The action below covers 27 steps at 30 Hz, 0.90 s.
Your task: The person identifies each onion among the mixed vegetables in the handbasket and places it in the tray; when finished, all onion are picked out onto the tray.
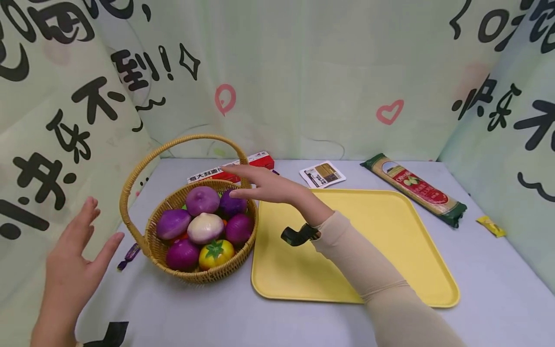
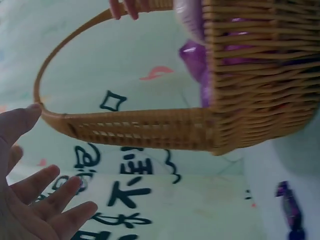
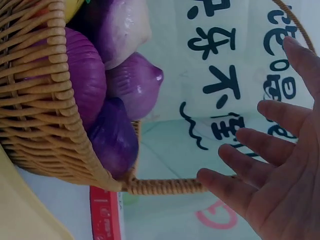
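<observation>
Pale green lettered cloth walls [image 1: 303, 72] surround a grey table [image 1: 498, 299].

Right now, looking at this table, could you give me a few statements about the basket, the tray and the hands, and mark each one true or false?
1. The wicker basket holds purple onions. True.
2. The yellow tray is piled with vegetables. False: nothing lies on it; only the sleeved arm passes above.
3. The right hand grips an onion. False: its fingers are straight, stretched over the basket's far rim.
4. The left hand is open, left of the basket. True.
5. A spaghetti packet lies beyond the tray. True.
</observation>
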### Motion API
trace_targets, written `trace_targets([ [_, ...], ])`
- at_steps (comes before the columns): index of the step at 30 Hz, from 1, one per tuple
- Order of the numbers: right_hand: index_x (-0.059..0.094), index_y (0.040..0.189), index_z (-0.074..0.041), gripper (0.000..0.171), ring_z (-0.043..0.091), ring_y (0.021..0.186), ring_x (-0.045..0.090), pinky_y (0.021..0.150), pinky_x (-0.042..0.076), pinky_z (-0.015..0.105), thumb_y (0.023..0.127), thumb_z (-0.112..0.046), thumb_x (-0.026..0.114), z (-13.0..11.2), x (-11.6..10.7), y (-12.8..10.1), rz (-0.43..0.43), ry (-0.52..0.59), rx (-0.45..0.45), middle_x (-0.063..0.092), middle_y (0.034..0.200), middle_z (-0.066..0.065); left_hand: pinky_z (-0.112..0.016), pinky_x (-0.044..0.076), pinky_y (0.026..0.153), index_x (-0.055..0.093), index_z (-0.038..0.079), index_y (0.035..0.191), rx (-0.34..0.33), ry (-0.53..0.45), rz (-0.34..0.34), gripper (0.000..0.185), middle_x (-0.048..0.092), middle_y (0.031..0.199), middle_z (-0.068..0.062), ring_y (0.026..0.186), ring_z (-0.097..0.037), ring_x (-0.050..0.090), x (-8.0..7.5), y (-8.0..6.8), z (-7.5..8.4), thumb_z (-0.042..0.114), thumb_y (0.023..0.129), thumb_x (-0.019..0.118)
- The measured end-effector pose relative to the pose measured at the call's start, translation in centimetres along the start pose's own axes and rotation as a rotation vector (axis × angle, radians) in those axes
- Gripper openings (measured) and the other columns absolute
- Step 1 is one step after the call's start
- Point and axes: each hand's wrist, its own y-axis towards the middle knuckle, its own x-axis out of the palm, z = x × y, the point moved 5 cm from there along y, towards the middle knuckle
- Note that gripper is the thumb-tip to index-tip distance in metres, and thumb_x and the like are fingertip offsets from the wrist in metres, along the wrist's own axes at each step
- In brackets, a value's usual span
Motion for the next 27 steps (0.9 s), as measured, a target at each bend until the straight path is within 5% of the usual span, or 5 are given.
trace_targets([
  [2,0.030,0.148,-0.021,0.064,0.014,0.144,0.025,0.119,0.025,0.037,0.093,-0.040,0.056,0.1,0.4,0.8,-0.005,-0.010,-0.002,0.031,0.154,-0.002,0.008,0.025,0.091,0.020,0.031,0.151,-0.075,-0.038,-0.037,0.091,0.040,0.147,-0.012,0.118,0.028,0.029,0.8,-0.5,-0.7,0.004,0.081,0.072],
  [6,0.032,0.148,-0.019,0.064,0.014,0.144,0.024,0.119,0.024,0.034,0.093,-0.040,0.056,0.2,1.2,2.0,-0.012,-0.011,-0.010,0.032,0.153,-0.001,0.009,0.028,0.084,0.010,0.031,0.152,-0.150,-0.089,-0.090,0.098,0.038,0.149,-0.012,0.111,0.031,0.029,2.6,-1.4,-1.4,0.000,0.081,0.070],
  [10,0.033,0.147,-0.019,0.063,0.015,0.145,0.024,0.119,0.023,0.033,0.093,-0.039,0.057,0.4,1.9,3.0,-0.017,-0.009,0.000,0.032,0.153,0.000,0.007,0.032,0.082,0.018,0.028,0.151,-0.104,-0.130,-0.076,0.092,0.045,0.142,-0.016,0.109,0.031,0.032,4.0,-1.6,-1.5,-0.003,0.081,0.069],
  [17,0.032,0.148,-0.020,0.063,0.016,0.145,0.022,0.120,0.022,0.033,0.093,-0.043,0.054,0.6,3.1,4.4,-0.043,-0.060,-0.003,0.030,0.154,0.003,0.003,0.038,0.080,0.027,0.020,0.149,-0.039,-0.197,0.019,0.084,0.042,0.123,0.038,0.107,0.026,0.042,4.8,-1.9,-1.4,-0.014,0.081,0.063],
  [27,0.034,0.147,-0.017,0.063,0.020,0.144,0.025,0.119,0.026,0.034,0.093,-0.038,0.057,0.7,3.2,5.2,-0.065,-0.105,0.012,0.033,0.153,0.005,0.003,0.037,0.080,0.028,0.018,0.149,-0.024,-0.198,0.022,0.082,0.040,0.120,0.041,0.108,0.025,0.041,5.1,-1.9,-1.6,-0.013,0.081,0.062],
])
